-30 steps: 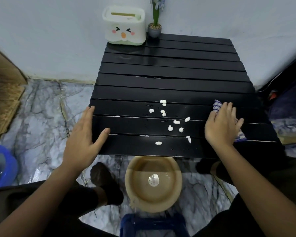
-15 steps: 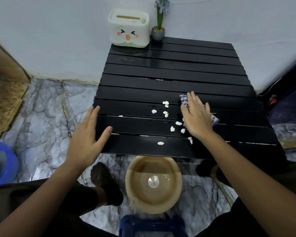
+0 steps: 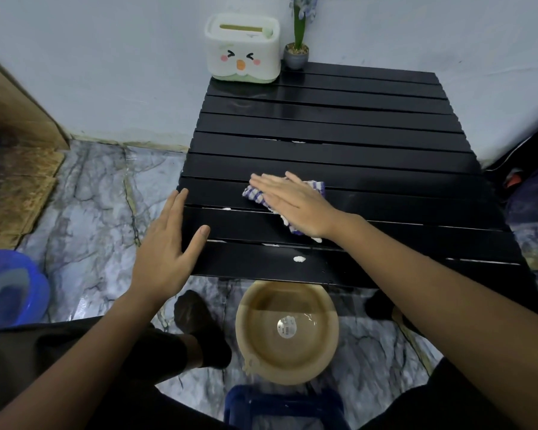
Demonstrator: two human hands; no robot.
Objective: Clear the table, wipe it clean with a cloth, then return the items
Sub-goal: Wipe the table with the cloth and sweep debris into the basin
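Note:
A low black slatted table (image 3: 339, 144) stands against the wall. My right hand (image 3: 295, 203) lies flat on a blue-and-white checked cloth (image 3: 253, 193) and presses it onto the table's near middle. Most white crumbs are hidden under the cloth; one white crumb (image 3: 299, 259) shows on the front slat, and small bits sit in the gaps. My left hand (image 3: 165, 243) rests open on the table's front left corner, fingers spread, holding nothing. A white tissue box with a face (image 3: 243, 48) and a small potted plant (image 3: 297, 51) stand at the back edge.
A tan plastic basin (image 3: 288, 333) sits on the marble floor just under the table's front edge. A blue stool (image 3: 280, 405) is below it, a blue tub (image 3: 10, 287) at far left. My legs flank the basin. Dark bags lie at right.
My right hand has swept the cloth leftwards across the table, from the right side over the scattered white crumbs to the middle. The left hand has stayed at the corner.

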